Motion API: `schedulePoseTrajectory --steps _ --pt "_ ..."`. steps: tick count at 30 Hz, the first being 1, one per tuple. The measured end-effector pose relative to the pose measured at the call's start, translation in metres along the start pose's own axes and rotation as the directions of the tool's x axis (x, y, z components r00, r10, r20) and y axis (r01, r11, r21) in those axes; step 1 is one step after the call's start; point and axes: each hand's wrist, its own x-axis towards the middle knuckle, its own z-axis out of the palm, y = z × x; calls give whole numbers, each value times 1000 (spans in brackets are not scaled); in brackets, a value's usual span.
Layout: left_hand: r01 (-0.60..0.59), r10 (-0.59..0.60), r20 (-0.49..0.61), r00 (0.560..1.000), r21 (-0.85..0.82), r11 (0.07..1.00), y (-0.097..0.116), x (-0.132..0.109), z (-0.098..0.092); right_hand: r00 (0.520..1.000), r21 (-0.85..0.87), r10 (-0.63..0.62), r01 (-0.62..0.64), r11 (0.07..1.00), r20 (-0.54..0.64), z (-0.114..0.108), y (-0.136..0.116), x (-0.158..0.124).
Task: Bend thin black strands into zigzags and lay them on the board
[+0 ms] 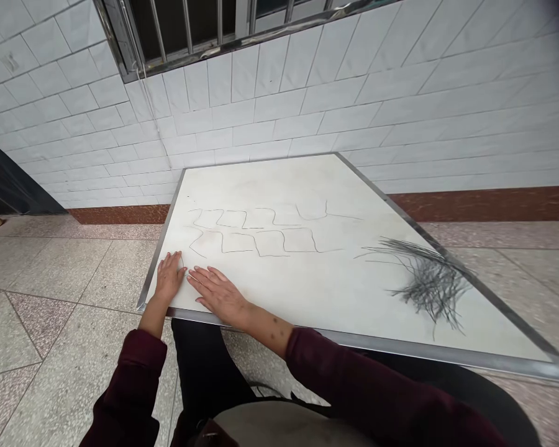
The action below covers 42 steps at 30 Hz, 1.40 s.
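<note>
My left hand (169, 277) lies flat on the near left corner of a white table (279, 180), fingers stretched out. My right hand (218, 292) rests flat beside it, fingers spread and pointing left, almost touching the left hand. Neither hand holds anything. Just beyond the fingertips, thin bent wires (256, 233) lie in two zigzag rows across the tabletop. A loose pile of straight grey wires (423, 276) lies at the table's right side, well away from both hands.
The table has a metal rim (391, 347) and stands against a white tiled wall (400, 93) with a barred window (190, 25) above. Speckled stone floor (60, 279) lies to the left. My dark red sleeves and lap are below the near edge.
</note>
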Motion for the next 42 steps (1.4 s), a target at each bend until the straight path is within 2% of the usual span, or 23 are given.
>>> schedulePoseTrajectory --steps 4,7,12,18,25,32,38,42 --pt "-2 2 0 1000 20 1000 1 0 5 994 -56 33 -27 998 103 41 13 0" --pt "1 -1 7 1000 29 1000 2 0 5 987 -42 79 -74 996 141 52 14 -10" --pt "-3 2 23 1000 43 999 3 0 4 978 -5 162 -163 987 130 47 7 -5" --pt "-1 0 34 999 32 999 5 0 3 946 -52 279 -274 960 167 47 6 9" --pt "7 -9 33 999 41 999 6 1 4 945 -84 278 -267 960 174 48 6 17" --pt "-14 13 34 999 34 999 7 0 4 896 -121 359 -339 933 262 58 18 39" --pt "1 -2 26 1000 20 1000 6 0 5 900 -114 363 -345 932 241 66 17 44" --pt "7 -7 41 999 7 1000 9 1 3 922 -85 321 -310 947 215 68 11 42"
